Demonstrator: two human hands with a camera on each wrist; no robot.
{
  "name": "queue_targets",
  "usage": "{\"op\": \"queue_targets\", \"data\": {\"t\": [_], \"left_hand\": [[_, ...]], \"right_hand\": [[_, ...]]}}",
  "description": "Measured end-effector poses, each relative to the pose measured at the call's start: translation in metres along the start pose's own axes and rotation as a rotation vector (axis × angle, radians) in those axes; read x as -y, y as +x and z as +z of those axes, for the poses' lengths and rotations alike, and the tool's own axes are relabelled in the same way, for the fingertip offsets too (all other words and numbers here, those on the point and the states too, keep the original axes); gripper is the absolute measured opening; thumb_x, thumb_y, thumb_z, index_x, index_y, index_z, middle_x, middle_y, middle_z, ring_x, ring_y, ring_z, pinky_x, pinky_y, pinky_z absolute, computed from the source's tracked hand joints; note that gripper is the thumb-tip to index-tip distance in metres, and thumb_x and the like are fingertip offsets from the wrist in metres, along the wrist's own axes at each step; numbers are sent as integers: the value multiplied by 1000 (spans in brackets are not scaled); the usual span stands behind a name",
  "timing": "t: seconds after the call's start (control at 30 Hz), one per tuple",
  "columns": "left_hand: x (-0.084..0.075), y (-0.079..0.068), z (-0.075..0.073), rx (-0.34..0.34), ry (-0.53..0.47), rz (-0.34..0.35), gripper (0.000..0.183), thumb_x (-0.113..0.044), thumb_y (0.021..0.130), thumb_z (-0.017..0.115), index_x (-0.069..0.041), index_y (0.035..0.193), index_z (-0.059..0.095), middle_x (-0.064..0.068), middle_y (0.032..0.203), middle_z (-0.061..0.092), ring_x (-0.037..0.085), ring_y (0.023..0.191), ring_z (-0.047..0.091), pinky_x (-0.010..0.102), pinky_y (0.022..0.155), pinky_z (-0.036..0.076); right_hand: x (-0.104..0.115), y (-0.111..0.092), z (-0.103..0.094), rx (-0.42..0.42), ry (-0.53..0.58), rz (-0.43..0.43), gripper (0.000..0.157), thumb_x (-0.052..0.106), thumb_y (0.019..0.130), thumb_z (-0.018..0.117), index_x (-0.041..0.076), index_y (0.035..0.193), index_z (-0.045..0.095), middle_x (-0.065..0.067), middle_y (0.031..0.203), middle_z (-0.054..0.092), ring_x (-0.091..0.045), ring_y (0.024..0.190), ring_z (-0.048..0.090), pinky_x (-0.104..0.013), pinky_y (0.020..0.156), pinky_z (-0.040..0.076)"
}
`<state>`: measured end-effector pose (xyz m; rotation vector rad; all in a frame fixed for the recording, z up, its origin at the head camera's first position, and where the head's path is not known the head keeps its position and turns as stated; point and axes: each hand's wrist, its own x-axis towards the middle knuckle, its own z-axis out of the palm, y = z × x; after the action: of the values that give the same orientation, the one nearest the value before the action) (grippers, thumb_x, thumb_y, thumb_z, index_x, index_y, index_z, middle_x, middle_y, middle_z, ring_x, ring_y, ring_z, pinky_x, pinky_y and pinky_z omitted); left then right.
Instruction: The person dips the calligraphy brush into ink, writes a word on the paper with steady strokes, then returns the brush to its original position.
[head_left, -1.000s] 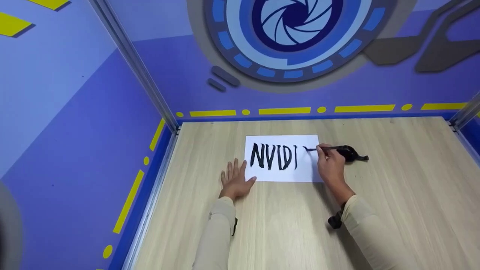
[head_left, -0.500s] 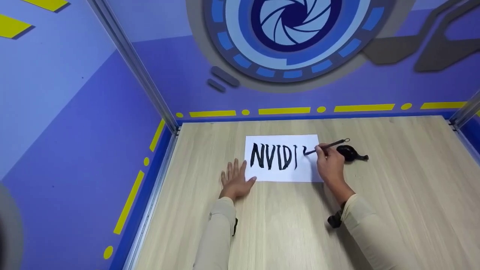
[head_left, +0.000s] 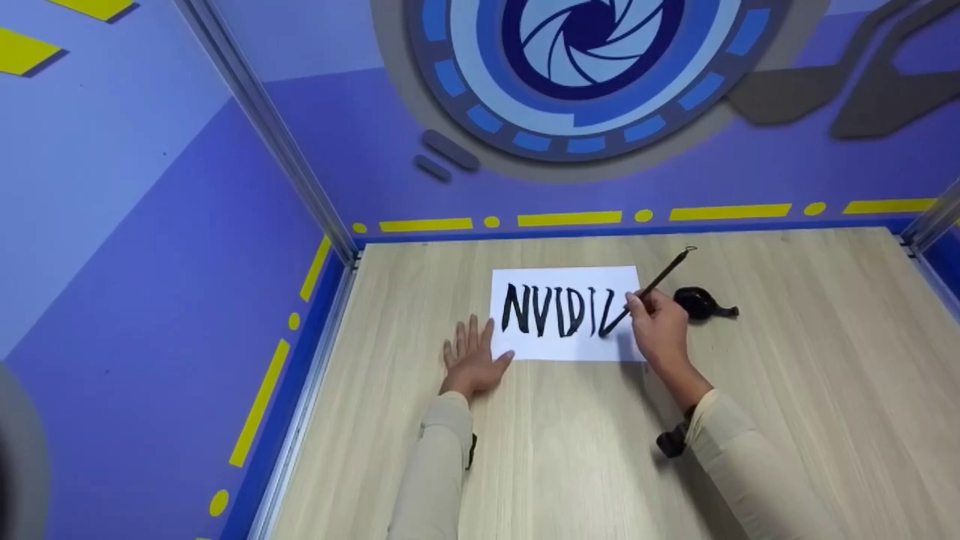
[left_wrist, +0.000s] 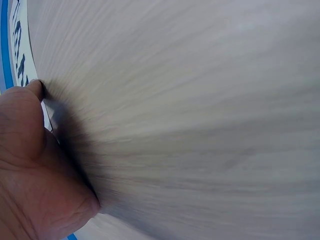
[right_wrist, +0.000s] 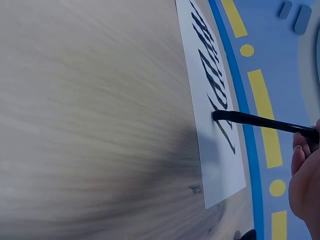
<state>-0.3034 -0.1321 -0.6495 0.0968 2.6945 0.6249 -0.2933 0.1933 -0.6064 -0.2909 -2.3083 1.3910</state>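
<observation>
My right hand (head_left: 660,328) pinches a dark writing brush (head_left: 663,273) with a small loop at its top end. The brush leans up to the right, its black tip at the lower end of a slanted stroke on the white sheet of paper (head_left: 555,349). Bold black letters reading "NVIDI" run across the sheet, with that stroke at their right. In the right wrist view the brush (right_wrist: 260,121) meets the inked marks. My left hand (head_left: 475,360) lies flat with fingers spread, its fingertips and thumb at the sheet's left edge. The left wrist view shows the thumb side of that hand (left_wrist: 35,165).
A black, rounded dish with a spout-like end (head_left: 697,304) stands on the wooden table (head_left: 555,450) just right of my right hand. Blue and purple printed walls (head_left: 337,150) rise at the back and left, joined by a metal corner post (head_left: 277,142).
The brush tip has moved down and slightly left, leaving a long slanted black stroke right of the letters. The brush handle has tipped more upright. The left hand has stayed put.
</observation>
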Motion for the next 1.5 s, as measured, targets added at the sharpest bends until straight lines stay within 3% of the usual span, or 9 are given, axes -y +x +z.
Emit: {"op": "queue_targets", "data": {"t": [0.23,0.53,0.83,1.3,1.5], "left_hand": [[-2,-2,-2,0,-17,-3,83,-62,108,42,-31,174,2,4,181,-20,32,168,-23,63,133,-15],[2,4,2,4,11,-7,85,-66,107,42,-33,173,1,3,181,-21,33,168,-23,65,133,-13],[2,5,1,4,26,-4,84,-66,107,41,-33,174,2,4,182,-19,34,168,-21,65,134,-11],[0,0,-2,0,17,0,83,-66,108,41,-33,174,3,4,182,-18,34,168,-20,65,134,-10],[3,6,4,-2,47,-3,84,-68,107,39,-33,173,0,4,181,-20,33,168,-21,65,134,-10]], "right_hand": [[2,-2,-3,9,4,16,25,24,104,71,4,91,76,-12,82,73,-16,72,56,-22,63,42],[7,0,-15,-81,63,27,24,23,105,70,2,96,78,-17,89,77,-2,75,61,-16,69,45],[5,-2,-21,-116,124,48,26,26,106,68,3,99,77,-9,87,75,-2,77,64,-18,67,47],[13,-5,-25,-111,144,22,28,29,106,69,3,102,78,-19,95,78,2,77,64,-15,68,46],[13,-6,-25,-101,139,10,25,26,105,70,3,103,78,-18,94,78,1,79,64,-14,69,48]]}}
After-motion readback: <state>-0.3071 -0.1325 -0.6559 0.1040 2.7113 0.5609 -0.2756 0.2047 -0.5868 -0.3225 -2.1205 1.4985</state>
